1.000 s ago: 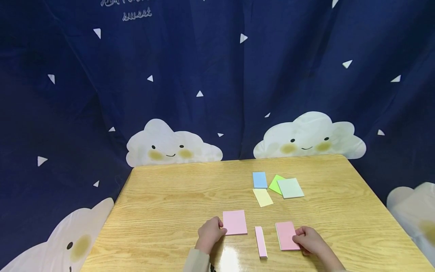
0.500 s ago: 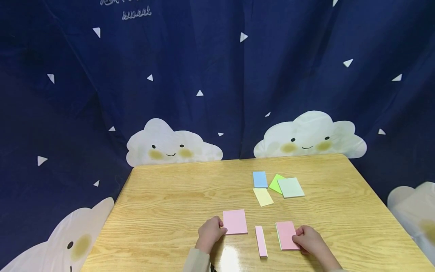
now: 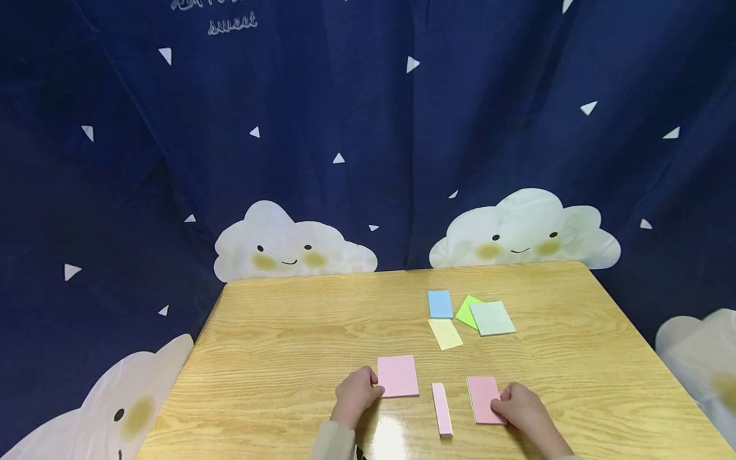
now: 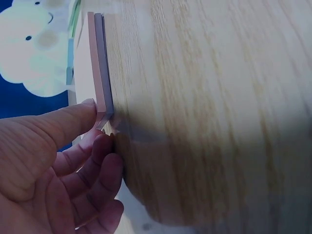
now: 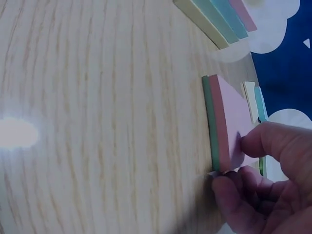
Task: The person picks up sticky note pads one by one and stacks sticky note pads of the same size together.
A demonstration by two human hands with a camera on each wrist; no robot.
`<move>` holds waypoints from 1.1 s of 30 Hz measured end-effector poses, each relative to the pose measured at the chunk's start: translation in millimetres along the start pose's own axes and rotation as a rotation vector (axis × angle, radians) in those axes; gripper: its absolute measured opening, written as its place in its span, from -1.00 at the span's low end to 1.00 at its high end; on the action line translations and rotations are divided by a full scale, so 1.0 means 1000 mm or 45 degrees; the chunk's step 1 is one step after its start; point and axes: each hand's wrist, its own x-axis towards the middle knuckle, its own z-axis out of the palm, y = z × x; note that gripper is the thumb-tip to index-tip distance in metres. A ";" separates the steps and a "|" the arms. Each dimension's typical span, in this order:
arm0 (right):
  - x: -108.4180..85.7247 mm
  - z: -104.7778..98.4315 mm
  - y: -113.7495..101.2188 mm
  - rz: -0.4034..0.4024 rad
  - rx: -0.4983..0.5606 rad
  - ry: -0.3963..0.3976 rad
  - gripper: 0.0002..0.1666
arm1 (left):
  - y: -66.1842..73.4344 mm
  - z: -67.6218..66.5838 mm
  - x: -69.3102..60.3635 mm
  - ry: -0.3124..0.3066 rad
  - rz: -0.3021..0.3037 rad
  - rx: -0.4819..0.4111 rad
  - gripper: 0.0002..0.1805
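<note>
Gripping seems to be the step in hand, one pad to each side. The left hand (image 3: 356, 393) pinches the square pink pad (image 3: 398, 375) by its left edge near the lower corner, thumb on the face, other fingers curled below; a purple layer (image 4: 103, 68) shows under the pink in the left wrist view. The right hand (image 3: 524, 409) holds the smaller pink pad (image 3: 482, 397) by its right side in a narrow pinch, thumb on the face and fingers bent at the edge, with a green layer (image 5: 211, 126) beneath the pink. Both pads are at the near part of the table (image 3: 276, 332), and the slim pink block (image 3: 441, 409) lies between them, touched by neither hand. Farther back are the blue pad (image 3: 440, 304), the cream pad (image 3: 445, 333), and the pale pad (image 3: 493, 318) partly covering the lime pad (image 3: 467, 312). Any lift from here would, I judge, call for a pinch that catches both layers, or the lower one could slip away. Against half a second ago, little differs: the right thumb reaches slightly farther over its pad, while the left hand and the back group look the same.
</note>
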 end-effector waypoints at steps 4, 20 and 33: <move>0.003 -0.002 0.003 0.024 0.089 -0.044 -0.85 | 0.000 0.000 0.000 0.011 0.008 0.003 -0.80; 0.030 -0.034 -0.013 0.074 0.466 -0.161 -0.83 | -0.001 -0.003 0.001 -0.006 -0.001 0.013 -0.80; 0.058 -0.040 -0.020 0.119 0.506 -0.151 -0.78 | -0.002 0.000 0.003 0.000 0.000 -0.004 -0.78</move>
